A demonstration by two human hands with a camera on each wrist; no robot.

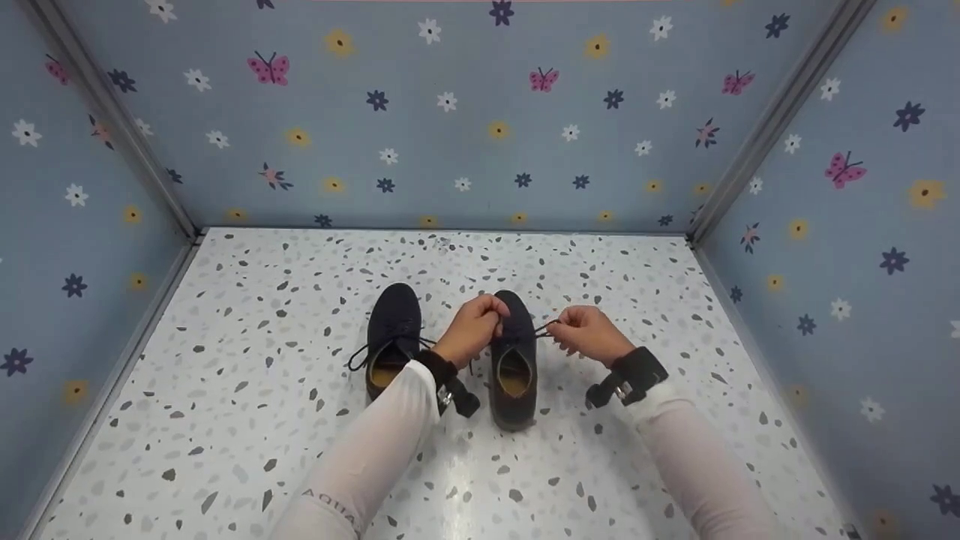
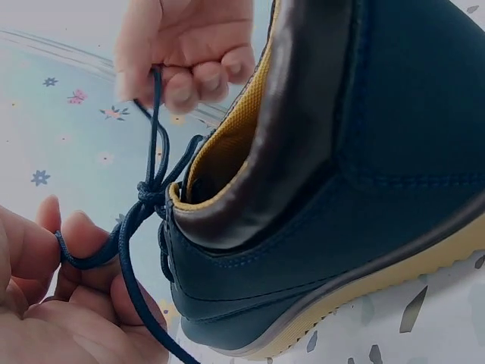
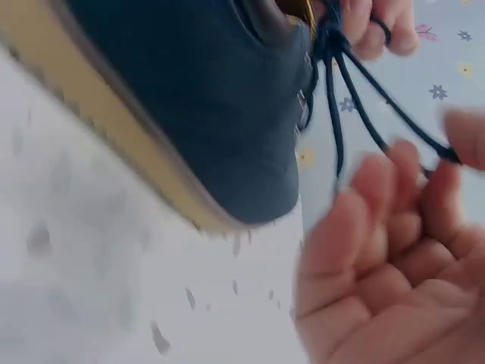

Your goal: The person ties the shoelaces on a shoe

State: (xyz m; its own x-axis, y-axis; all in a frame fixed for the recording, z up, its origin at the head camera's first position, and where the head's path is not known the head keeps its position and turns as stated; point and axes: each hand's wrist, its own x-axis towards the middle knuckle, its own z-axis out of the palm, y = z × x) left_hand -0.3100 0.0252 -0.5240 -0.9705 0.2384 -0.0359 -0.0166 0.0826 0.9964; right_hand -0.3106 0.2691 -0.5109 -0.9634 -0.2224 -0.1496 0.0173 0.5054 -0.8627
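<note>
Two dark blue lace-up shoes stand side by side, toes away from me. Over the right shoe (image 1: 514,390), both hands hold its dark shoelace (image 2: 155,171), which is crossed in a knot with loops at the tongue. My left hand (image 1: 471,326) pinches a loop on the shoe's left side. On the other side my right hand (image 1: 589,331) pinches a loop drawn out to the right, its strands taut in the right wrist view. A loose lace end hangs down past the left fingers in the left wrist view. Yellow lining shows inside the shoe.
The left shoe (image 1: 395,315) sits beside my left wrist, its lace ends spread to both sides. Speckled white flooring (image 1: 262,360) lies under everything. Blue panels with flowers and butterflies (image 1: 480,112) enclose the back and both sides.
</note>
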